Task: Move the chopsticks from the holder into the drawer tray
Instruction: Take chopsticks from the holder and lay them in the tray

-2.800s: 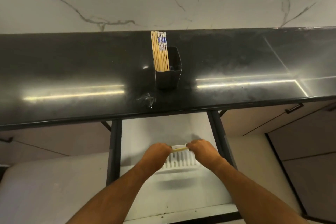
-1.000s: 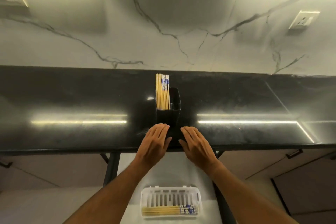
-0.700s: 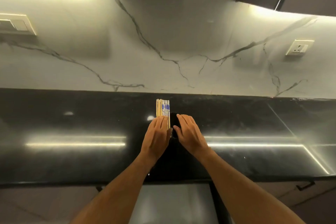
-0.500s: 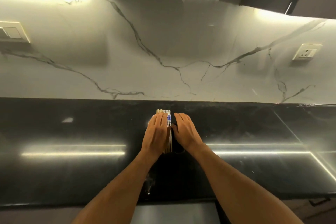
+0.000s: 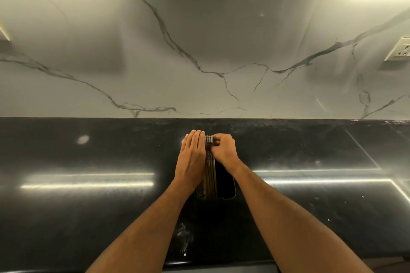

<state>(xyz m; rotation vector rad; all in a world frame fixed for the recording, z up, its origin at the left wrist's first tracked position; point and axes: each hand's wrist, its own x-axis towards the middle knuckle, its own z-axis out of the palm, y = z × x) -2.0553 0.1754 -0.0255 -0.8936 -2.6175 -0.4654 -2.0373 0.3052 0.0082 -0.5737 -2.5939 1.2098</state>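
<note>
Since half a second ago your right hand [image 5: 224, 148] has curled from flat fingers into a pinching grip on the patterned top ends of the chopsticks [image 5: 210, 175], while your left hand [image 5: 192, 159] has stayed pressed flat against the left side of the bundle. That left grip is released: fingers straight, bracing, not curled round anything. The right grip looks closed on the tops, though how many sticks it has taken cannot be told.

The chopsticks stand upright in the black holder [image 5: 226, 186], packed to its left side; their long axis runs from the holder's mouth, nearer you, up and away towards the far wall. Your right hand sits at the far, upper ends, so the sticks lie below and nearward of that grip. The coming pull probably has to follow that axis, straight up out of the mouth, or the lower ends may catch the rim and tip the holder.

The holder rests mid-depth on the dark worktop [image 5: 88, 206]. The drawer tray is out of view. Behind stands the marbled wall [image 5: 155, 51], with a socket [image 5: 399, 51] at far right.
</note>
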